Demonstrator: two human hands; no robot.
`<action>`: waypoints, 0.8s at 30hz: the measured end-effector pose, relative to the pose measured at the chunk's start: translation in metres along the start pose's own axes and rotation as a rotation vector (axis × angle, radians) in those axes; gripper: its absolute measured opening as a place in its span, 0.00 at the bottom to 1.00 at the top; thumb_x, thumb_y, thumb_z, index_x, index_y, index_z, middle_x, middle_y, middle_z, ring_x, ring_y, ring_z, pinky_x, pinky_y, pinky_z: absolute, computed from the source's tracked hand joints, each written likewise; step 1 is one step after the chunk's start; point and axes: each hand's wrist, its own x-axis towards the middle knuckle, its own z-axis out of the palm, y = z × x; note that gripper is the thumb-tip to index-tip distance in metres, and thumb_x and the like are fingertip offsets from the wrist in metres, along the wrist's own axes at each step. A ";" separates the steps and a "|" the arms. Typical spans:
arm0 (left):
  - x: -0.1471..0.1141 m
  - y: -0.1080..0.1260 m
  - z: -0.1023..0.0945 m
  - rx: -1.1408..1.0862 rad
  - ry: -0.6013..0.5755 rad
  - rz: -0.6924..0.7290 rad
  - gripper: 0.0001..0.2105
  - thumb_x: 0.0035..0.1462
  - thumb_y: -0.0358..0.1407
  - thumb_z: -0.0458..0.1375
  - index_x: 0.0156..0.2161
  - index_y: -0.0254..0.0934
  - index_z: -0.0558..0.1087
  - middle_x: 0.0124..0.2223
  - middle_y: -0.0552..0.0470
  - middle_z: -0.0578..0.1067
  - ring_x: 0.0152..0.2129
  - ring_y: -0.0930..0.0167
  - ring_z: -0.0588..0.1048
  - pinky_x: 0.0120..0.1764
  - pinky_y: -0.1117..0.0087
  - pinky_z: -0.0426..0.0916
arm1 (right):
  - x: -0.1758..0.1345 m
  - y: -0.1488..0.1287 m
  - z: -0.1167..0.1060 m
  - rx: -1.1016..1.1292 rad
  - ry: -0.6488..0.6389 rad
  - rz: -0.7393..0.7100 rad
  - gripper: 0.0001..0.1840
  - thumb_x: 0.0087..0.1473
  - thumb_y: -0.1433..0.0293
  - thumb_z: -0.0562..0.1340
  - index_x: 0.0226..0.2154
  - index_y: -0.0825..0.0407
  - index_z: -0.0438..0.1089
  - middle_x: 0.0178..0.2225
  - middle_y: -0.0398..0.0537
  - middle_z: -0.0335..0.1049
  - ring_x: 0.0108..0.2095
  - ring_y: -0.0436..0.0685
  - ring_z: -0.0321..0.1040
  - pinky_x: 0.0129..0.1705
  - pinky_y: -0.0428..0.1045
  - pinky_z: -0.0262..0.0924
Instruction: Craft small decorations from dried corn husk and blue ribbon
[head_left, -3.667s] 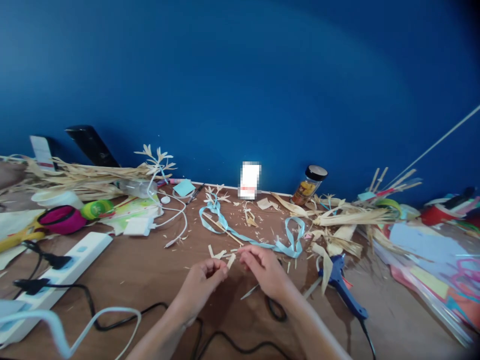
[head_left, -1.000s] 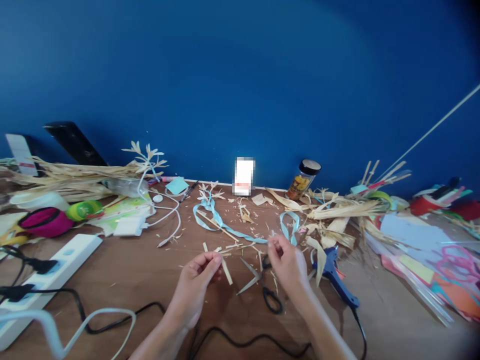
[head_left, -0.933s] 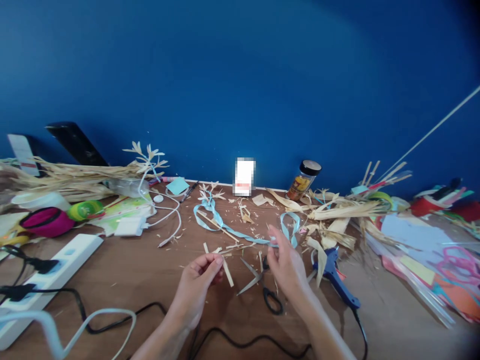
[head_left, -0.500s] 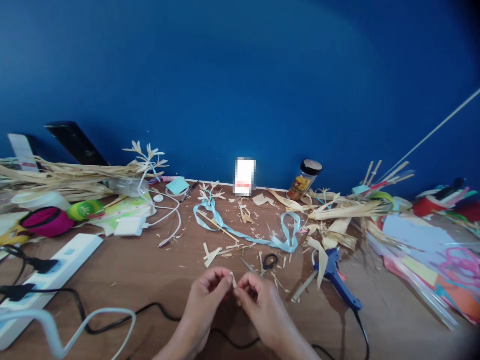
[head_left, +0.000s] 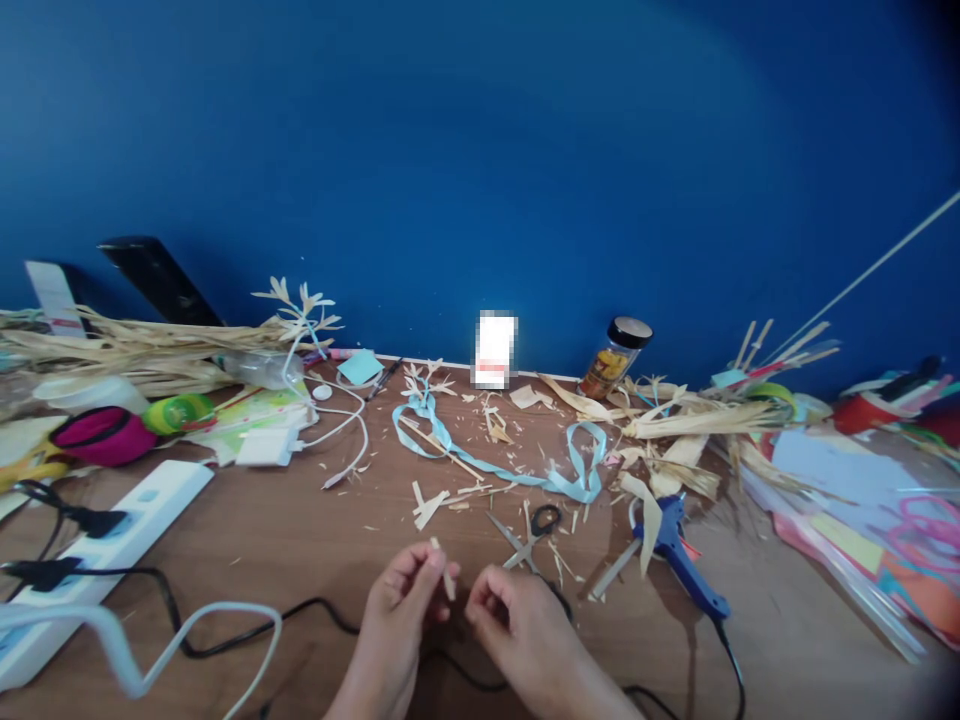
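My left hand [head_left: 405,610] pinches a small pale strip of dried husk [head_left: 444,572] between thumb and fingers, above the brown table. Just to its right, my right hand [head_left: 521,620] is closed, thumb against curled fingers. Whatever it holds, if anything, is hidden. A gap separates the two hands. Beyond the right hand lie scissors [head_left: 529,545] with dark handles, blades spread, partly covered by that hand. Cut husk scraps [head_left: 427,505] are scattered in front of both hands. A light blue ribbon [head_left: 510,480] lies loosely looped farther back.
A blue glue gun [head_left: 682,560] lies right, its cord trailing forward. A white power strip [head_left: 127,540] with black plugs sits left, and a black cable [head_left: 307,605] runs under my hands. Husk bundles [head_left: 180,345], a lidded jar [head_left: 611,360] and a white charger [head_left: 266,447] stand farther back.
My hands have drawn apart. The husk strip, formerly between both hands, is now in the left alone. More of the scissors shows, and the view has shifted slightly.
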 end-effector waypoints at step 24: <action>0.009 0.016 -0.041 -0.230 0.197 -0.044 0.16 0.37 0.32 0.67 0.36 0.32 0.73 0.28 0.51 0.74 0.24 0.78 0.71 0.26 0.80 0.67 | 0.141 -0.043 0.013 -0.567 -0.059 -0.081 0.10 0.48 0.63 0.59 0.28 0.52 0.72 0.32 0.51 0.74 0.36 0.58 0.69 0.31 0.47 0.55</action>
